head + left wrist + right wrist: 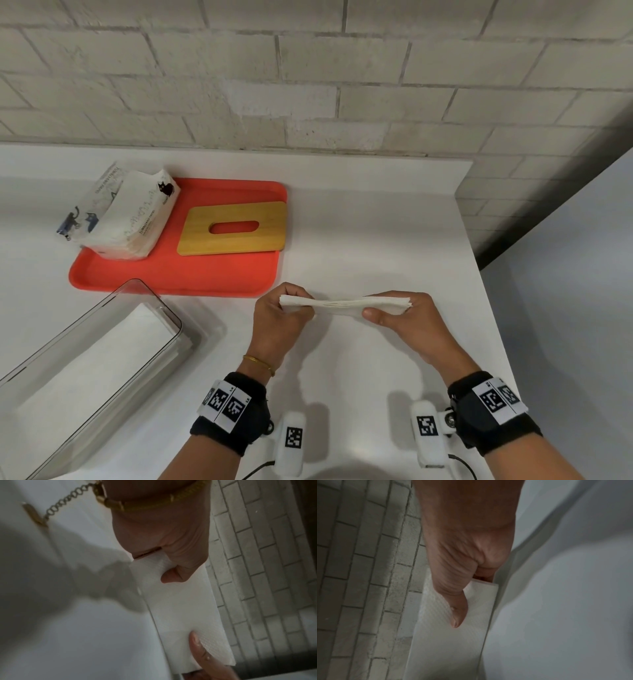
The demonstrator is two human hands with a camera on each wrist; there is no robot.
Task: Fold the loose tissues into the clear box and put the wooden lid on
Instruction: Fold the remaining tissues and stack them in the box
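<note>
— What do we have in our hands?

— A folded stack of tissues point(344, 305), held up off the white tabletop point(376, 240) and stretched flat between us. Our left hand point(279, 320) pinches its left end, fingers curled over the top and thumb beneath. Our right hand point(407, 320) clamps the right end the same way, thumb pressed on the near face.

— Do the wrist views agree?

— They do. From the left wrist we see the thumb point(173, 574) lying on the white sheet, and from the right wrist the other thumb point(458, 615) pressing on the embossed paper.

— Where is the clear box point(102, 359)?

— To our left, on the tabletop near its front edge, open on top, with white tissues point(113, 353) already lying flat inside.

— And the wooden lid point(236, 228)?

— It lies flat on the red tray point(191, 274) beyond our hands, its oval slot showing the red through it. It is well apart from the box.

— Anything else on that tray?

— A torn-open tissue pack point(126, 212) printed with cats, resting on the tray's left end just beside the lid. A pale brick wall point(308, 75) stands behind it all.
</note>
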